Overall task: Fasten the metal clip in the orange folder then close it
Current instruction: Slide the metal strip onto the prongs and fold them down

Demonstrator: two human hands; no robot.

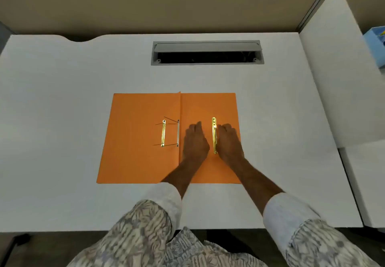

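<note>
Fingers of the left hand [194,141] and right hand [229,141] lie flat, gripping nothing, flanking 1 loose metal strip [214,135] on 1 open orange folder [135,141]; no writing shows.

white desk [62,99], grey cable slot [207,53] at rear; open orange folder [135,141] flat at centre.

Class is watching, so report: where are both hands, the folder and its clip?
Left hand and right hand flat, flanking loose brass bar. Orange folder open, prong clip unfastened. Nothing in the way.
</note>
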